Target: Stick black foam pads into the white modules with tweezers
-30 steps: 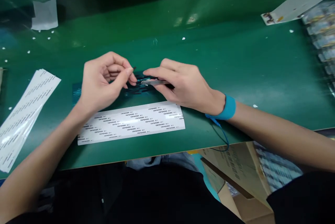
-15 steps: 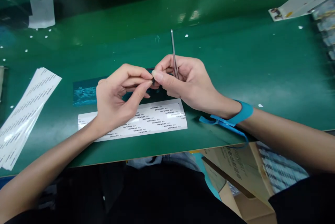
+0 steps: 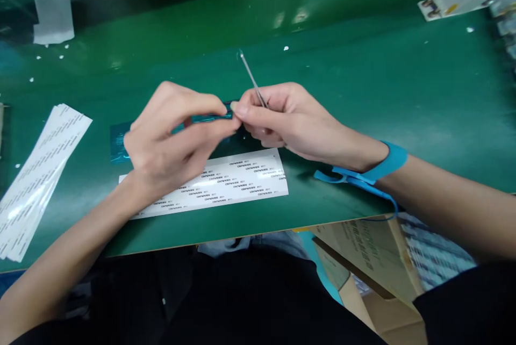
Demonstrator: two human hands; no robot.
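Note:
In the head view, my left hand (image 3: 161,135) is closed in a pinch, thumb and forefinger meeting the fingertips of my right hand (image 3: 290,114). Whatever sits between those fingertips is too small and covered to make out. Slim metal tweezers (image 3: 252,77) are gripped in my right hand, their far end pointing up and left. Beneath the hands lies a dark teal printed sheet (image 3: 120,143), partly covered by my left hand. Closer to me is a white strip of backing paper (image 3: 258,178) with repeated black print, its left part under my left wrist.
More white printed strips (image 3: 44,178) lie in a stack at the left. A pale sheet (image 3: 54,17) and small white scraps are at the upper left. A blue strap (image 3: 389,165) with a cord circles my right wrist. Cardboard boxes (image 3: 363,259) stand below the table edge.
My left hand has rolled over, showing more of its back, its fingers straighter. The tweezers have tipped to the left in my right hand. Both hands' fingertips stay together.

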